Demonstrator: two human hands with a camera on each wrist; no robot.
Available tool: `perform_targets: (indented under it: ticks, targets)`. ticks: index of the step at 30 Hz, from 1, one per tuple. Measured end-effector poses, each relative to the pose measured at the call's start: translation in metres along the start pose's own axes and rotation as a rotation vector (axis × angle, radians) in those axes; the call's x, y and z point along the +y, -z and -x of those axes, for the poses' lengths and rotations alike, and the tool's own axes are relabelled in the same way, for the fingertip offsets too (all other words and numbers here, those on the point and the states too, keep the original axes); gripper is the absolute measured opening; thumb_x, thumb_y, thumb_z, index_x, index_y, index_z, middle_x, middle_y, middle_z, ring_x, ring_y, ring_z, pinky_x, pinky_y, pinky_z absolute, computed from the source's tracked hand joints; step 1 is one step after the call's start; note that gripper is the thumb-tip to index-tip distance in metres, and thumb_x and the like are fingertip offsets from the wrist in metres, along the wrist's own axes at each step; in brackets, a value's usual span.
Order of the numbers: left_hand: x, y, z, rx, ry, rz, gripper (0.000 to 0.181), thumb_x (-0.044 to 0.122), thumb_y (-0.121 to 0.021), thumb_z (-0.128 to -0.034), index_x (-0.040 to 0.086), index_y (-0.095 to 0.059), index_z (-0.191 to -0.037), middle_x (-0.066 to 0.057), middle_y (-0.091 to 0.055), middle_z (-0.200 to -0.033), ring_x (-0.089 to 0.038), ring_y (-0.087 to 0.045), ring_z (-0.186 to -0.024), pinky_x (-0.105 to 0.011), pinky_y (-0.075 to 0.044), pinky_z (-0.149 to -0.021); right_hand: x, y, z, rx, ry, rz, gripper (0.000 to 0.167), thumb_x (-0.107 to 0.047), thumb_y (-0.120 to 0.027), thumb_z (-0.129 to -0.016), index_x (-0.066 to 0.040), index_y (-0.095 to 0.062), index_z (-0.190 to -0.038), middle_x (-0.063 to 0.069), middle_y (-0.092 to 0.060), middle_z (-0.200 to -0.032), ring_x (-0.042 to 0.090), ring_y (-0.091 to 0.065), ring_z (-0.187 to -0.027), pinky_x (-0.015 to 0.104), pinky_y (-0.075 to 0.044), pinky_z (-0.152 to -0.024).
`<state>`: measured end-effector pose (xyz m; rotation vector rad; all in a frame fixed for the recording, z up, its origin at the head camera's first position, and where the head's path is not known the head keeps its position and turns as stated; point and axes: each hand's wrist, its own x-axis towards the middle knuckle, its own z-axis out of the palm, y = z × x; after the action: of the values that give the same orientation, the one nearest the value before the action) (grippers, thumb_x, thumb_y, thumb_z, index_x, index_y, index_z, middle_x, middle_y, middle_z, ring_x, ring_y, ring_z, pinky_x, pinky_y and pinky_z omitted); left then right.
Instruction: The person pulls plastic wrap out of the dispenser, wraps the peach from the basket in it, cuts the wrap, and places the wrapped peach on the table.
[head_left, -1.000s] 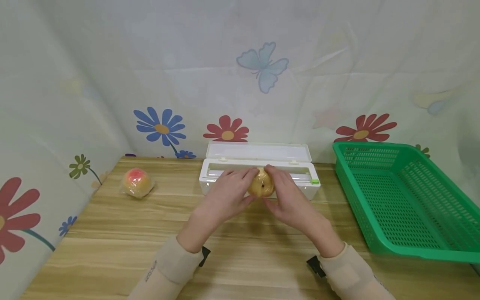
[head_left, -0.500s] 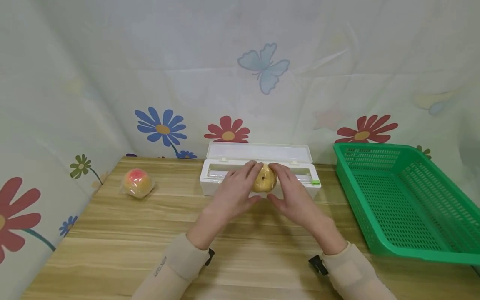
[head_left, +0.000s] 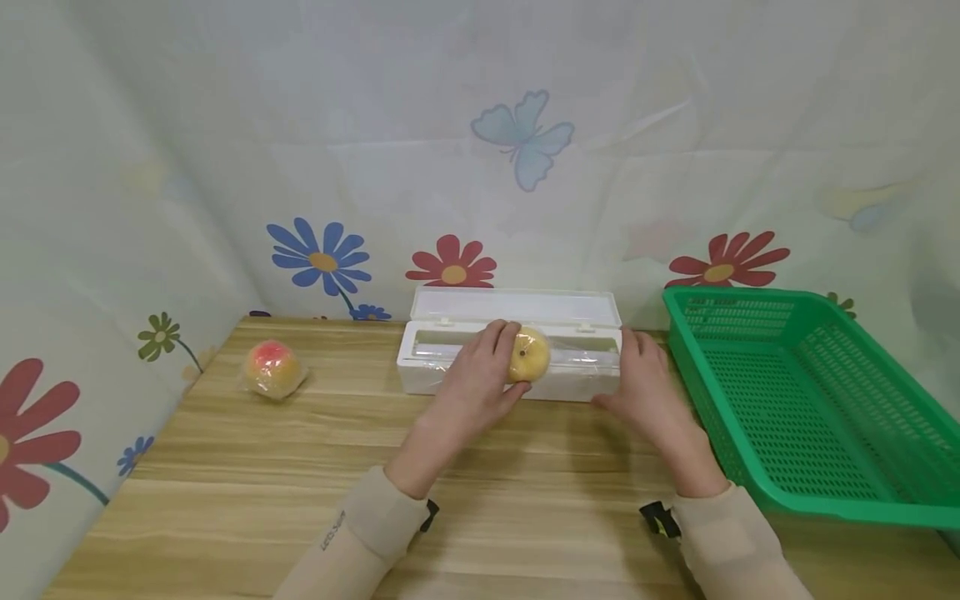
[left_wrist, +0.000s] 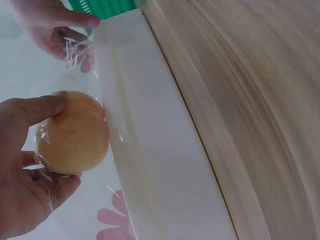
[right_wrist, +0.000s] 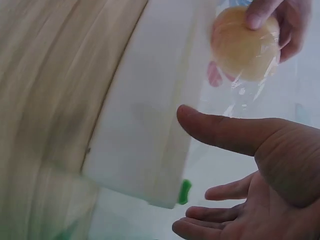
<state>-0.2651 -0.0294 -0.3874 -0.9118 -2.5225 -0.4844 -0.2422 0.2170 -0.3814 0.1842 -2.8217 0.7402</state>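
At centre, a white box [head_left: 555,387], lid raised, held a roll of clear film [head_left: 435,350]; a green basket [head_left: 802,417] stood at right. The left hand [head_left: 474,379] gripped a film-covered yellow fruit [head_left: 531,355] mid-frame; the right hand [head_left: 647,387], spread wide, was at the box's right end.

Soft, slightly dim light fills the head view, with faint, blurred shadows on the wooden table [head_left: 300,467] below the left hand [head_left: 476,379] and right hand [head_left: 648,387]. White glints speckle the plastic film [left_wrist: 75,52] around the yellow fruit [left_wrist: 75,137]. Both wrist views look hazy, the table's grain bending in curves.
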Motion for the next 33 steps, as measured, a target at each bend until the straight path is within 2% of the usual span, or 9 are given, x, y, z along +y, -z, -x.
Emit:
perform_targets:
  ticks: [5,8,17,25,33]
  targets:
    - [0.001,-0.001,-0.001,-0.001,0.021,0.006,0.082,0.03,-0.088,-0.0843,-0.003,-0.04,-0.143,-0.018,-0.051,-0.137,-0.032,-0.056,-0.124,-0.04,-0.043,-0.109,0.01,-0.006,-0.004,-0.047,-0.047,-0.012,0.091,-0.005,-0.091,-0.073,0.017,-0.035,-0.142,0.044,-0.039,-0.133,0.059,-0.044,-0.121,0.067,-0.039,-0.103]
    - [0.001,-0.001,-0.001,-0.016,0.044,0.017,0.086,0.032,-0.088,-0.0833,-0.002,-0.039,-0.145,-0.018,-0.05,-0.139,-0.031,-0.055,-0.126,-0.039,-0.042,-0.11,0.015,-0.009,-0.007,-0.07,-0.07,-0.033,0.087,-0.006,-0.088,-0.076,0.017,-0.035,-0.142,0.043,-0.04,-0.133,0.057,-0.045,-0.122,0.066,-0.039,-0.104]
    - [0.0,0.0,-0.003,-0.038,0.111,0.031,0.092,0.037,-0.089,-0.082,-0.003,-0.038,-0.147,-0.019,-0.05,-0.139,-0.031,-0.056,-0.124,-0.04,-0.044,-0.109,0.025,-0.016,-0.013,-0.022,-0.083,-0.019,0.068,-0.006,-0.081,-0.085,0.019,-0.043,-0.136,0.041,-0.041,-0.134,0.056,-0.045,-0.122,0.066,-0.037,-0.106]
    - [0.0,0.0,-0.003,-0.045,0.148,0.067,0.094,0.038,-0.089,-0.0818,-0.005,-0.037,-0.148,-0.02,-0.049,-0.141,-0.032,-0.055,-0.125,-0.039,-0.044,-0.109,0.028,-0.019,-0.015,0.017,-0.033,-0.015,0.066,-0.003,-0.084,-0.081,0.019,-0.047,-0.131,0.04,-0.045,-0.127,0.055,-0.049,-0.116,0.065,-0.041,-0.101]
    - [-0.004,0.001,-0.002,-0.028,0.151,0.079,0.09,0.029,-0.092,-0.0791,-0.003,-0.039,-0.145,-0.018,-0.05,-0.135,-0.031,-0.054,-0.123,-0.038,-0.045,-0.107,0.029,-0.023,-0.017,-0.05,-0.038,-0.075,0.079,-0.009,-0.087,-0.081,0.015,-0.041,-0.141,0.038,-0.037,-0.135,0.053,-0.047,-0.121,0.064,-0.04,-0.104]
